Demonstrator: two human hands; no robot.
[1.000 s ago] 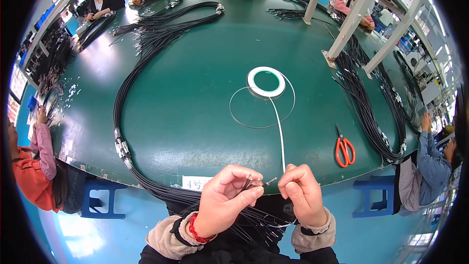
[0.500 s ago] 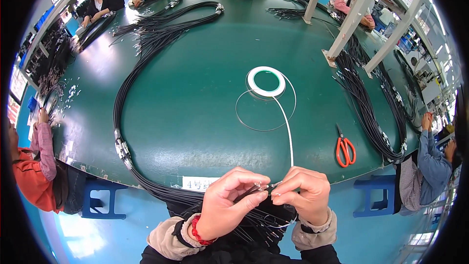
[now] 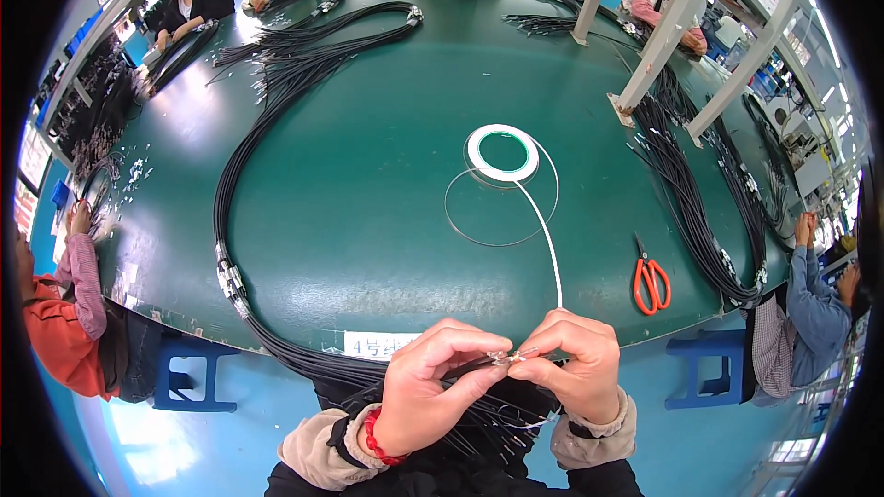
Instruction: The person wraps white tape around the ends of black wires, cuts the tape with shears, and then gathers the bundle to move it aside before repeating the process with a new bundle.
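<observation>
Hands drawn together since earlier: left hand and right hand pinch a small metal-tipped black cable end, fingers clamped, below the white tape roll; wrapping looks barely begun.

- A white rectangular paper label with dark marks is stuck on the near edge of the green table, left of that edge's middle.
- Its right end is hidden behind a hand.
- No packages, signs or screens can be made out elsewhere.
</observation>
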